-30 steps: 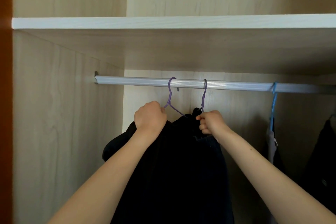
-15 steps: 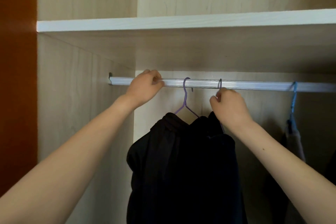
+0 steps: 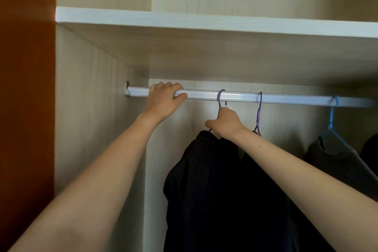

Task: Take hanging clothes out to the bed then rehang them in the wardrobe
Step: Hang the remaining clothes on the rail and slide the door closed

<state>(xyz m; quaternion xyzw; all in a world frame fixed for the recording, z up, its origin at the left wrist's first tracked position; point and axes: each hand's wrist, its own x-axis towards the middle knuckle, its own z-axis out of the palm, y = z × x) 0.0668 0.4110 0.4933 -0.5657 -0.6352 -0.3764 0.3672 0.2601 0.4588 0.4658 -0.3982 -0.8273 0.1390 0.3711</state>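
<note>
The right hand (image 3: 227,124) has moved along the rail (image 3: 286,99) since half a second ago: it was at the hook of the second purple hanger (image 3: 259,112) and is now on the first purple hanger (image 3: 220,99), the one nearer the rail's left end. The left hand (image 3: 163,102) has stayed where it was, on the rail close to its left bracket.

The left arm reaches up and forward, nearly straight, with the wrist bent back. Its fingers are curled over the top of the rail and the thumb lies along the front, so the hand grips the rail. The right arm also rises from the lower right, forearm crossing in front of the clothes. The right hand is just below the rail, knuckles toward the camera, and it pinches the neck of the first purple hanger right under the hook. The thumb sticks out to the left. The two hands are apart, with a bare stretch of rail between them.

Both purple hangers are hooked over the rail. The black clothes (image 3: 204,190) hang from them, straight down below the rail and under the right hand. Further toward the rail's right end, a blue hanger (image 3: 332,112) carries a grey garment (image 3: 335,155). A pale shelf (image 3: 204,20) runs across above the rail, and the wardrobe's side panel (image 3: 92,118) meets the rail's left end.
</note>
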